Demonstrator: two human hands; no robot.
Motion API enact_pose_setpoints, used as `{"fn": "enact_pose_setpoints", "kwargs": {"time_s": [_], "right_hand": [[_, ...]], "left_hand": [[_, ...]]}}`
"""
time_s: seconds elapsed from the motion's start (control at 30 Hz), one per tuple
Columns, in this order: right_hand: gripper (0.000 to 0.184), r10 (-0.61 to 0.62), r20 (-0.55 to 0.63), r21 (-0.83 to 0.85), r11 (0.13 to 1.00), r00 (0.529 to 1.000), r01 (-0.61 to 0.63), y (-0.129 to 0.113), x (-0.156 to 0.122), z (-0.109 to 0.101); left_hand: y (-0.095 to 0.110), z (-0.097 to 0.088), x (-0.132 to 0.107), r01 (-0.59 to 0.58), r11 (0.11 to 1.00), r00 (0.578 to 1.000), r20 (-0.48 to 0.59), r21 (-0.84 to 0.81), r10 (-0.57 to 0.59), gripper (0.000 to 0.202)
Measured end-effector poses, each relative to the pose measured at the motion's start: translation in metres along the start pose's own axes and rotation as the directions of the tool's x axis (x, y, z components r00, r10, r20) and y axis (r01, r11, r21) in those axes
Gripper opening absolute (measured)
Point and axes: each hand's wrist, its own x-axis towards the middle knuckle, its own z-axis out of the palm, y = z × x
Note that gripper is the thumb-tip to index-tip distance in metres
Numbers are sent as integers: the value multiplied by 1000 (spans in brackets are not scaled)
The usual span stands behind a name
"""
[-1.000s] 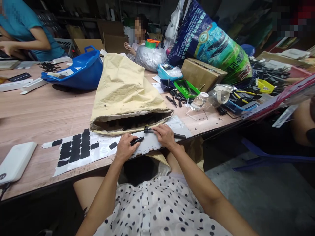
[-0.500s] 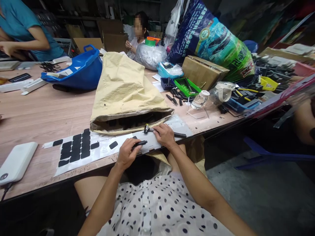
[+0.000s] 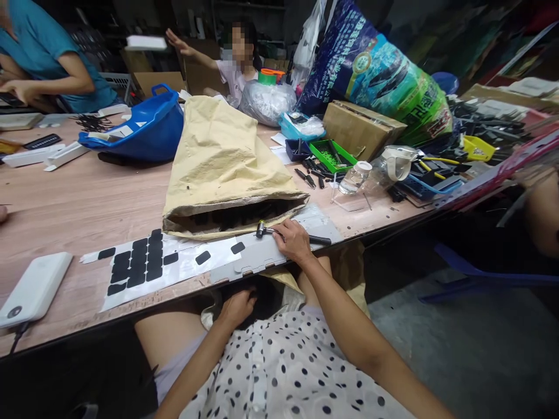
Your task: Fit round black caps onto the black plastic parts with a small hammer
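Note:
My right hand (image 3: 295, 241) is closed around a small hammer (image 3: 321, 240) at the table's front edge. The hammer has a metal head with a yellow face and a black grip, and lies low over a grey board (image 3: 257, 254). My left hand (image 3: 238, 307) is below the table edge, at the dark mouth of a bag (image 3: 288, 283) on my lap. Its fingers look curled, and anything in them is lost against the dark. Left of the board, black rounded stickers (image 3: 138, 262) sit on a white backing sheet (image 3: 177, 270).
A yellowish sack (image 3: 218, 151) lies with its open mouth toward me, dark pieces inside. A white power bank (image 3: 37, 288) is at left, a blue basin (image 3: 135, 134) behind. A water bottle (image 3: 354, 177) and green tray (image 3: 332, 156) stand right. Two people work across the table.
My left hand has dropped from the board to the lap bag; the black handle-like piece it held is no longer visible. My right hand keeps the hammer in place. A person opposite has stretched out an arm.

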Motion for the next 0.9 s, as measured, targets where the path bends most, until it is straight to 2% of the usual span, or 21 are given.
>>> {"fn": "enact_pose_setpoints", "kwargs": {"time_s": [0.07, 0.13, 0.2, 0.27, 0.33, 0.43, 0.5, 0.57, 0.63, 0.73, 0.83, 0.9], "right_hand": [[21, 0, 1, 1, 1000, 1000, 0, 0, 0, 0], [22, -2, 3, 2, 1000, 1000, 2, 0, 0, 0], [22, -4, 4, 3, 1000, 1000, 4, -1, 0, -1], [22, -2, 4, 5, 1000, 1000, 2, -1, -1, -1], [22, 4, 4, 7, 1000, 1000, -4, -2, -1, -1], [22, 12, 9, 14, 1000, 1000, -12, -2, 0, -1], [21, 17, 12, 18, 1000, 1000, -17, -3, 0, -1], [21, 18, 13, 19, 1000, 1000, -19, -3, 0, -1], [21, 18, 16, 17, 1000, 1000, -19, -4, 0, -2], [21, 20, 25, 14, 1000, 999, -20, -4, 0, -3], [21, 29, 33, 12, 1000, 999, -29, -5, 0, -5], [21, 36, 38, 9, 999, 999, -36, -6, 0, -5]], "left_hand": [[6, -5, 0, -35, 999, 999, -41, -12, 34, 22], [23, -17, 0, -148, 987, 984, -107, -61, 141, 18], [45, -38, 4, -275, 954, 943, -224, -118, 244, 13], [62, -65, 16, -328, 936, 884, -392, -131, 255, 18], [69, -93, 36, -278, 957, 834, -516, -85, 196, 21], [60, -127, 72, -40, 999, 791, -611, -14, 23, 21], [49, -140, 95, 150, 988, 780, -616, 17, -108, 22], [39, -144, 111, 321, 946, 782, -574, 34, -245, 27], [33, -143, 119, 425, 904, 783, -521, 48, -341, 31], [26, -138, 123, 444, 894, 788, -501, 58, -359, 35], [18, -135, 122, 391, 920, 784, -530, 20, -321, 31], [13, -134, 118, 327, 945, 766, -582, -12, -273, 26]]}}
